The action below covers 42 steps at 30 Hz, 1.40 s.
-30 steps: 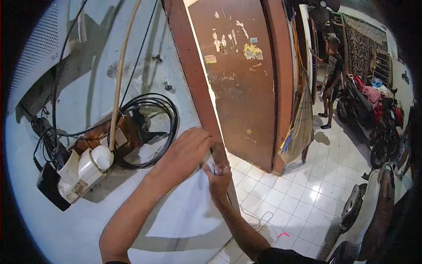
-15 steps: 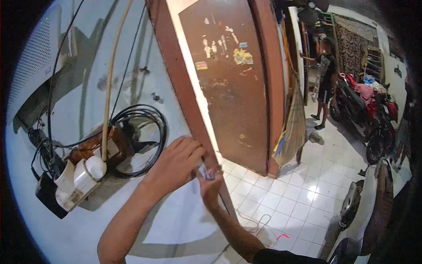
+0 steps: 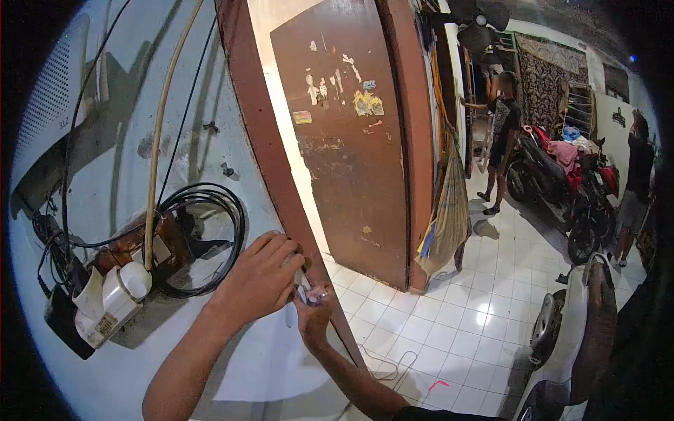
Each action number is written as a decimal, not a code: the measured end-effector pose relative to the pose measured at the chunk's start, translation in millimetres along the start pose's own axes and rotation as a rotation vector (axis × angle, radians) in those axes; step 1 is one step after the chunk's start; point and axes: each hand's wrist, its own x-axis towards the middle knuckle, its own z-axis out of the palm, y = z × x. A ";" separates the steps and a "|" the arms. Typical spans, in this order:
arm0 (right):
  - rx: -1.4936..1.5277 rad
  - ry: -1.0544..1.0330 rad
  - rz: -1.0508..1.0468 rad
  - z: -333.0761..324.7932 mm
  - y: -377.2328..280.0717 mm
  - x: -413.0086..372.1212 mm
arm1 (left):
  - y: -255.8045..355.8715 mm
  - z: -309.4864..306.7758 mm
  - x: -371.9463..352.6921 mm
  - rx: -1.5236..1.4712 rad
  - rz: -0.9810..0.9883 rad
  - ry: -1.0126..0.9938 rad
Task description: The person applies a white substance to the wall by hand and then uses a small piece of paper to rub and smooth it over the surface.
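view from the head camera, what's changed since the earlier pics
The view has swung right and up, so the scene sits further left and lower; a person at the right edge shows more fully. No grasp or release is visible: the left hand and right hand stay close together by the door frame, a small shiny item at the right. The coiled cable stays put.

White tiled floor (image 3: 460, 316), cord (image 3: 415, 360), pink strip (image 3: 439, 384)
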 end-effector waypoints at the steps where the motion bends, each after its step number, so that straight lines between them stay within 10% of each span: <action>1: -0.088 -0.019 -0.070 -0.4 -2.5 3.5 | 0.1 0.2 -0.2 0.008 0.005 0.002; 12: -0.117 -0.054 -0.145 -3.9 16.1 4.3 | 0.5 -0.1 -1.1 -0.005 0.004 0.009; 15: -0.110 -0.070 0.131 -0.8 -28.5 10.1 | 0.0 0.2 -2.0 -0.010 -0.002 -0.021; 24: -0.160 -0.051 -0.208 -5.9 11.0 2.3 | 0.5 -0.6 -0.2 0.031 -0.007 -0.037; 42: 0.179 -0.175 0.388 -26.2 -26.1 -9.3 | -3.1 3.0 -5.1 0.026 -0.028 -0.058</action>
